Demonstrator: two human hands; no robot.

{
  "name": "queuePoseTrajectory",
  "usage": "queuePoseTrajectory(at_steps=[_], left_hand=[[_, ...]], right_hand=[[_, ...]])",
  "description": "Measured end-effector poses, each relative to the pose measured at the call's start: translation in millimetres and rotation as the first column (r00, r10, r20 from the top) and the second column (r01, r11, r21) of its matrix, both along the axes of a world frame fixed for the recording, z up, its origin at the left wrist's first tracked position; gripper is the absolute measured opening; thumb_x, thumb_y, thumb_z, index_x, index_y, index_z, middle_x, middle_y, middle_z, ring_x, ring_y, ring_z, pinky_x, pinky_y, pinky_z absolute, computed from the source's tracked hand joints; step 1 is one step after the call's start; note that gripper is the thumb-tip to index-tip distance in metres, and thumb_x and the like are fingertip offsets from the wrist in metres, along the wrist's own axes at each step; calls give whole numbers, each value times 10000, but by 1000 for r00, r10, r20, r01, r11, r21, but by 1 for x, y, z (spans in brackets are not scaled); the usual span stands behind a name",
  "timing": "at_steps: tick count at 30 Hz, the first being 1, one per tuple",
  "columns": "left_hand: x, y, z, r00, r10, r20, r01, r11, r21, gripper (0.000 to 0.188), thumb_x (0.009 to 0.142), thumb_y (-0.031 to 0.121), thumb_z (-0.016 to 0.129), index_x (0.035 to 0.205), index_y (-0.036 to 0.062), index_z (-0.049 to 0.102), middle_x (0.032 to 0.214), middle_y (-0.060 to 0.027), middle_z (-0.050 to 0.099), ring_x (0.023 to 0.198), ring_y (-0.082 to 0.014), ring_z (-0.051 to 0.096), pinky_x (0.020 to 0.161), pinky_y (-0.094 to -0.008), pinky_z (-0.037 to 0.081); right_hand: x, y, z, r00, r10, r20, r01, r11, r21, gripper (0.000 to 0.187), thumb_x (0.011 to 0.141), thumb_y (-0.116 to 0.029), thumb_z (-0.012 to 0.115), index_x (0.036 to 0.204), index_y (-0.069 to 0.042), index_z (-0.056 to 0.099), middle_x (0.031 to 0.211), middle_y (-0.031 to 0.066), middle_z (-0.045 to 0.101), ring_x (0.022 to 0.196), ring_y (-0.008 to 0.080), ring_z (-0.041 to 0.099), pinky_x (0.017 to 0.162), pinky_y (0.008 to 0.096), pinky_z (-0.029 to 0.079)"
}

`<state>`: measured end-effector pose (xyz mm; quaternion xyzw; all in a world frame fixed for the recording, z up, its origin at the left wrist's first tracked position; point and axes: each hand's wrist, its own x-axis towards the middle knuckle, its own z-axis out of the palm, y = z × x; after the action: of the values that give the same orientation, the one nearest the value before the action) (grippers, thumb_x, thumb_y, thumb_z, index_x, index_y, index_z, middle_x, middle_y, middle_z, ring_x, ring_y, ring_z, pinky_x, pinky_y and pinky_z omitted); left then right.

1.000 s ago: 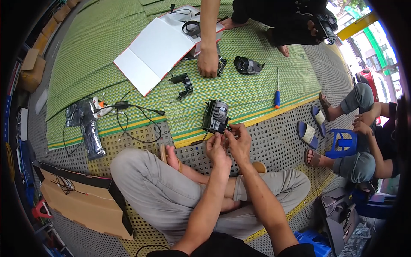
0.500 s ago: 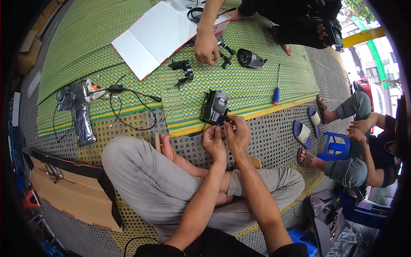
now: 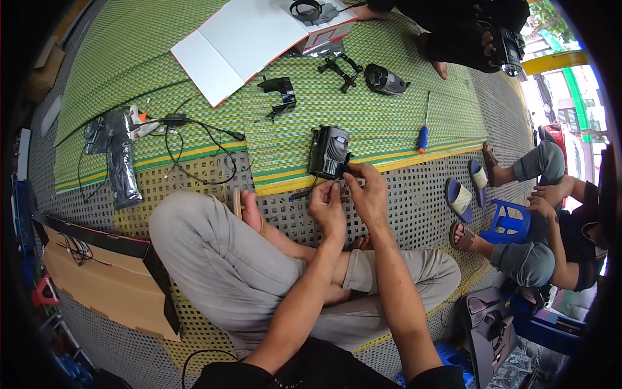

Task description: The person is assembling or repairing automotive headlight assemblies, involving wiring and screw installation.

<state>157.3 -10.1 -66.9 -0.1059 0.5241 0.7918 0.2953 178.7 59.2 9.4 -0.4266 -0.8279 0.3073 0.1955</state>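
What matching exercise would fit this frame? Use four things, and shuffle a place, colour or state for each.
Column one
1. Black-and-grey finned device
2. Screwdriver
3. Plastic stool
4. Open box

Column two
A. All blue, standing off the mat
B. White panels with red edges
C. Just beyond the left hand and right hand
D. Blue-and-orange handle, lying on the mat

Pairs: 1-C, 2-D, 3-A, 4-B
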Motion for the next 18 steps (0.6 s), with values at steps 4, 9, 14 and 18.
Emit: queuePoseTrajectory(at_steps=[4, 9, 14, 18], left_hand=[[-2, 1, -6, 991, 34, 131, -47, 994, 99, 128, 990, 23, 674, 1105, -25, 647, 990, -66, 700, 817, -117, 680, 653, -252, 578], [-6, 4, -20, 999, -4, -32, 4, 1000, 8, 154, 978, 24, 688, 1115, -46, 669, 959, -73, 725, 787, -112, 680, 630, -250, 573], [-8, 1, -20, 974, -34, -223, -8, 983, -183, 156, 960, 37, 714, 1096, -36, 738, 891, -66, 724, 692, -97, 649, 609, -248, 543], [-9, -2, -23, 972, -69, -223, 31, 985, -171, 175, 965, 80, 729, 1106, -22, 748, 896, -44, 721, 693, -81, 623, 607, -220, 505]], right_hand=[[0, 5, 0, 992, 110, 59, -119, 978, 170, 265, 891, -104, 746, 1140, -36, 687, 1179, 142, 684, 1051, 349, 689, 882, 434, 555], [-5, 8, 16, 957, 173, 233, -199, 976, 91, 280, 908, -129, 730, 1164, -40, 659, 1294, 151, 629, 1160, 354, 638, 928, 456, 542], [-5, 39, 16, 826, 453, 335, -541, 805, 243, 307, 914, -165, 726, 1189, -57, 642, 1455, 160, 510, 1305, 365, 526, 1040, 470, 488], [-3, 51, 14, 776, 547, 314, -620, 754, 216, 350, 942, -174, 703, 1251, -56, 588, 1492, 189, 458, 1324, 423, 507, 1099, 495, 450]])
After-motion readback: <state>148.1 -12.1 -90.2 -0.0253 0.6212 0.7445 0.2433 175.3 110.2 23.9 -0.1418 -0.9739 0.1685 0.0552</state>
